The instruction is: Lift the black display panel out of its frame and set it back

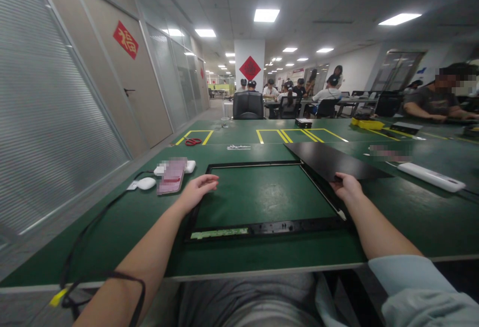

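Observation:
A black rectangular frame (295, 226) lies flat on the green table, its middle open to the tabletop. Along its near bar runs a pale green strip (219, 234). My right hand (348, 187) grips the near edge of a thin black panel (337, 160), which is tilted and overlaps the frame's right side. Above the frame's left side is my left hand (201, 188), fingers apart and holding nothing; whether it touches the frame I cannot tell.
A pink phone (172, 177) and a white mouse-shaped object (146, 183) lie to the left. Red-handled scissors (193, 142) rest farther back. At the right are a white power strip (430, 176) and a yellow tray (366, 123). A person (441, 95) sits at the far right.

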A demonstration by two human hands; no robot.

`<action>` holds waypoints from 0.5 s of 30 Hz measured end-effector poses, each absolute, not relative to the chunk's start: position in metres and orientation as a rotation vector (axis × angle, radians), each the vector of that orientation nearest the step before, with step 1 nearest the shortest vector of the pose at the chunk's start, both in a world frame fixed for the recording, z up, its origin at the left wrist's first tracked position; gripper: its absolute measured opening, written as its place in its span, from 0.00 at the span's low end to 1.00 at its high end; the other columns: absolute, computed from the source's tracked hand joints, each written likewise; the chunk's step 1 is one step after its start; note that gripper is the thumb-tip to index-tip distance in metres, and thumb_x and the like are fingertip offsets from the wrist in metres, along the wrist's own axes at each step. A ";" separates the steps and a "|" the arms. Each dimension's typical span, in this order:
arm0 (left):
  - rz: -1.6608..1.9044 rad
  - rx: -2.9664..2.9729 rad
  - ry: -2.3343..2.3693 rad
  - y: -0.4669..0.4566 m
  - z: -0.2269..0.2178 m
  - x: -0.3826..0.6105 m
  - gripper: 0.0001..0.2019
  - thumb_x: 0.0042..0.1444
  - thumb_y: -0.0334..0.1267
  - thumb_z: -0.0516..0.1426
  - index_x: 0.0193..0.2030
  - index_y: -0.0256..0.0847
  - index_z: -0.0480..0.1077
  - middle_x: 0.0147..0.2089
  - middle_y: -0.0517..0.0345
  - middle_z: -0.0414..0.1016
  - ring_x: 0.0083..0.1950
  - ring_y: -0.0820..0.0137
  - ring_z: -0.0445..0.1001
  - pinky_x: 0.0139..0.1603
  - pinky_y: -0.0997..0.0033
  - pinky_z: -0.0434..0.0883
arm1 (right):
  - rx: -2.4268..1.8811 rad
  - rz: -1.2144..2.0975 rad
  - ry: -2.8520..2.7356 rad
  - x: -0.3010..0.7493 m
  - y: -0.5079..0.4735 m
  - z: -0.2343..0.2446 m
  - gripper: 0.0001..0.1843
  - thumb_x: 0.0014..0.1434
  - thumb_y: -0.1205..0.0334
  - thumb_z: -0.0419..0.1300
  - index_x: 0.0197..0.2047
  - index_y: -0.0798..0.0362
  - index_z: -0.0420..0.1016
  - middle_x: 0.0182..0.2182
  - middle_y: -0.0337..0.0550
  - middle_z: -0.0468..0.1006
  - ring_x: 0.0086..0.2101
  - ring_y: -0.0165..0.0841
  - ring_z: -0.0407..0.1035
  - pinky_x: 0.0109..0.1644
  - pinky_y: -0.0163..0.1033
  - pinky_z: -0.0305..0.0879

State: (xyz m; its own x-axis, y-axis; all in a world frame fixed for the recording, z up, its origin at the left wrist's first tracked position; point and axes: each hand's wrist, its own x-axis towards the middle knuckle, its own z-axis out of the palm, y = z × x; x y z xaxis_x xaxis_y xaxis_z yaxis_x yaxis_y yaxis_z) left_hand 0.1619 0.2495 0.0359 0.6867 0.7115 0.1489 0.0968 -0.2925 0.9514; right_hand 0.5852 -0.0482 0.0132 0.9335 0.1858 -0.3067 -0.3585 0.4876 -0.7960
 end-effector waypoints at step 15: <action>0.692 1.773 0.639 0.251 0.033 0.163 0.29 0.41 0.58 0.68 0.45 0.39 0.78 0.43 0.49 0.82 0.44 0.57 0.80 0.56 0.51 0.73 | -1.097 0.374 0.293 0.574 -0.046 0.023 0.09 0.58 0.79 0.55 0.35 0.55 0.69 0.25 0.39 0.75 0.22 0.29 0.71 0.31 0.39 0.79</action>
